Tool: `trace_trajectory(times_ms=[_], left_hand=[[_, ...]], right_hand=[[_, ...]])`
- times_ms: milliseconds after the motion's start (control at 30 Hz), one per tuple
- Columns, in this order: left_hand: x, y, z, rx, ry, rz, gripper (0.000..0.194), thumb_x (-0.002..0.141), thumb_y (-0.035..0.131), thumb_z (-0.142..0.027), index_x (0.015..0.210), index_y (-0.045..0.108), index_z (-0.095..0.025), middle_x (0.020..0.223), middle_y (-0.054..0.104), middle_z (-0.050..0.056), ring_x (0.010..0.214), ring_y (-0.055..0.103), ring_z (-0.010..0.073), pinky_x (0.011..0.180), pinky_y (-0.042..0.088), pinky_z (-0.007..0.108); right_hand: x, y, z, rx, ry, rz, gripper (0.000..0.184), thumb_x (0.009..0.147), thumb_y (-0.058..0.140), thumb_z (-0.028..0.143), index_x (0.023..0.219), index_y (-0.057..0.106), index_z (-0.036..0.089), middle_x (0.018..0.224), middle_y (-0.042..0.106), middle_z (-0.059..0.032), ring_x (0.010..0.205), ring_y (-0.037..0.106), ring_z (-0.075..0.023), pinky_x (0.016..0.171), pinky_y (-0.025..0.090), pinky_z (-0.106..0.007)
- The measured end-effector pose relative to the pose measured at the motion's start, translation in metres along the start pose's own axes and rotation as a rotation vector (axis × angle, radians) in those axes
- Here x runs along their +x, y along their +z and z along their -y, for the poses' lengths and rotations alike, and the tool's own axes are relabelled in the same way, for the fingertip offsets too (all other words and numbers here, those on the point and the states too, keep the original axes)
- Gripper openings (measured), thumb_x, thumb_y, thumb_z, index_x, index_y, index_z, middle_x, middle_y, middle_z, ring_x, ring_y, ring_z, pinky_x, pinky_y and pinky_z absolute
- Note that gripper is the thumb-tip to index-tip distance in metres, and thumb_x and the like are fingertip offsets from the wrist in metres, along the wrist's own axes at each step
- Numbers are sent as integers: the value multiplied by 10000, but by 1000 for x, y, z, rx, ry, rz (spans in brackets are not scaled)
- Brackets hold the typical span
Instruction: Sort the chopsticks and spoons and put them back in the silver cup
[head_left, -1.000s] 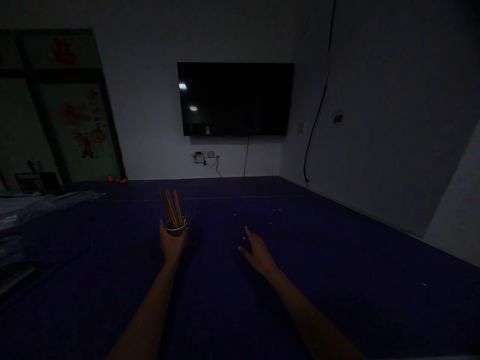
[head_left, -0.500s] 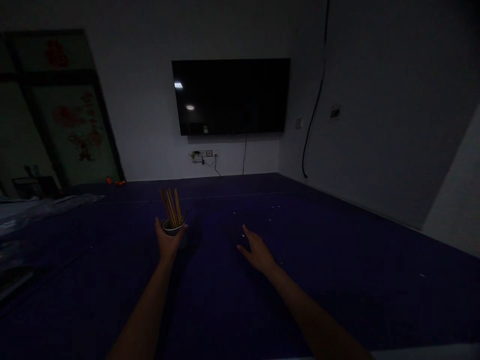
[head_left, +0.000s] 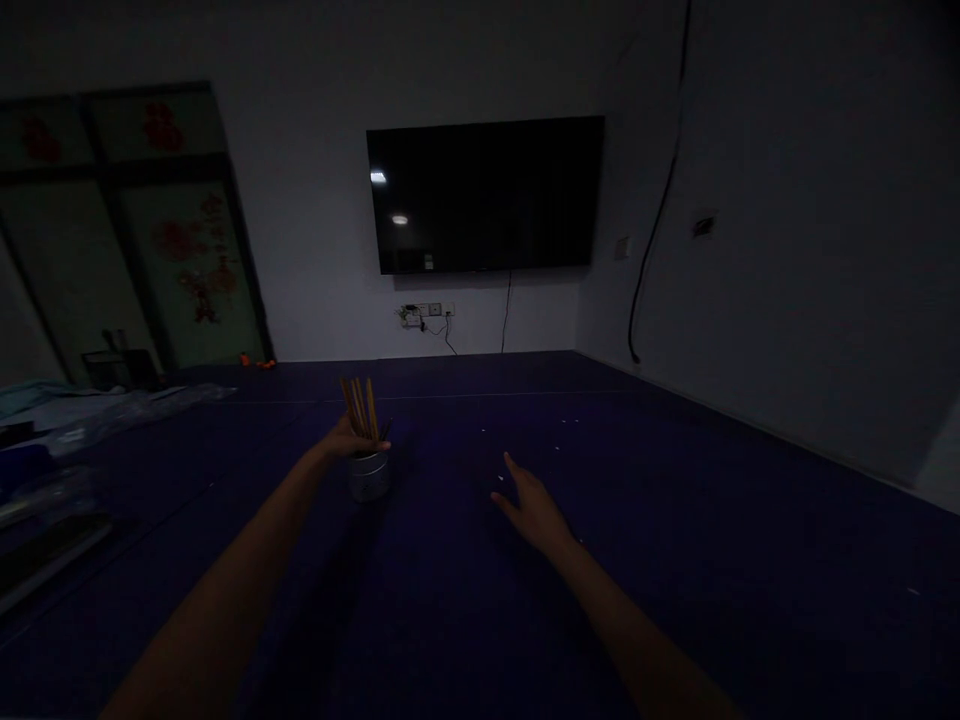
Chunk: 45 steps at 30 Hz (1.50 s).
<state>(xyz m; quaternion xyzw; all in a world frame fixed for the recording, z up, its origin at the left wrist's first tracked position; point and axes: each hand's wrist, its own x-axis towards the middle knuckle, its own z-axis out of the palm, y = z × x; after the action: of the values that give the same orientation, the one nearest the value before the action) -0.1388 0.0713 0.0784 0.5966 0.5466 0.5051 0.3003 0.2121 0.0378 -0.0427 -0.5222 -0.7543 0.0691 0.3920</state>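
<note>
A grey cup point(head_left: 370, 478) stands upright on the dark purple surface, left of centre. Several slim yellow-brown wooden sticks point(head_left: 361, 408) lean in it, with a darker thin stick beside them. My left hand point(head_left: 349, 440) is at the cup's rim, its thumb laid across the front of the sticks. Behind them the other fingers are mostly hidden, and the hand looks closed round the sticks. My right hand point(head_left: 534, 508) hovers low over or rests on the surface to the right, fingers apart, holding nothing. A small white scrap point(head_left: 501, 478) lies by its thumb.
More white bits point(head_left: 570, 421) are scattered on the purple surface point(head_left: 450, 580). Crumpled clear plastic point(head_left: 142, 410) and a flat dark object with a pale edge point(head_left: 52, 560) lie at the left. A television point(head_left: 487, 195) hangs on the far wall; a black cable point(head_left: 651, 250) runs down at right.
My left hand has moved from round the cup's side up to its rim and the sticks. The view has turned slightly left. My right hand keeps its open pose.
</note>
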Motion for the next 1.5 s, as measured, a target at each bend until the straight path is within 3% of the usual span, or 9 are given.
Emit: trace_trajectory(times_ms=[100,267,467,1033,1300,1500], left_hand=[[1,3,0,31,-8,1,617,332,883,-213,859,564,-177,712,645,-14,794,659,215,670,519,290],[-1,7,4,13,-19,-82,526,357,865,-228,786,564,-179,682,643,-12,761,659,214,629,515,283],[-1,8,7,-25,-49,-172,505,371,849,-207,802,588,-177,748,684,19,765,673,224,639,526,291],[-1,3,19,-95,-48,-214,382,493,821,-239,813,623,-170,808,727,46,829,701,243,741,559,332],[-1,4,16,-138,-94,-203,390,464,830,-253,778,612,-170,713,697,18,740,686,211,688,540,300],[-6,2,10,-66,-90,-62,437,394,871,-338,717,635,-163,673,695,28,701,668,208,660,520,298]], right_hand=[[0,1,0,9,4,10,696,876,521,371,1499,288,166,1406,499,-160,1330,429,-278,1051,390,-457],[1,0,0,7,-13,7,698,881,523,376,1507,271,202,1410,502,-145,1321,442,-275,1050,390,-465],[1,-3,3,7,8,4,699,882,522,376,1510,264,211,1403,509,-143,1319,446,-279,1031,405,-460],[1,-11,10,-14,15,67,708,873,539,349,1498,286,134,1376,525,-179,1310,456,-277,1037,404,-426],[-1,-7,6,-12,-13,37,693,877,525,339,1505,274,191,1360,552,-148,1282,487,-271,1041,396,-455],[-1,-10,9,-17,12,65,700,868,545,326,1497,291,149,1357,549,-164,1304,465,-261,1042,402,-419]])
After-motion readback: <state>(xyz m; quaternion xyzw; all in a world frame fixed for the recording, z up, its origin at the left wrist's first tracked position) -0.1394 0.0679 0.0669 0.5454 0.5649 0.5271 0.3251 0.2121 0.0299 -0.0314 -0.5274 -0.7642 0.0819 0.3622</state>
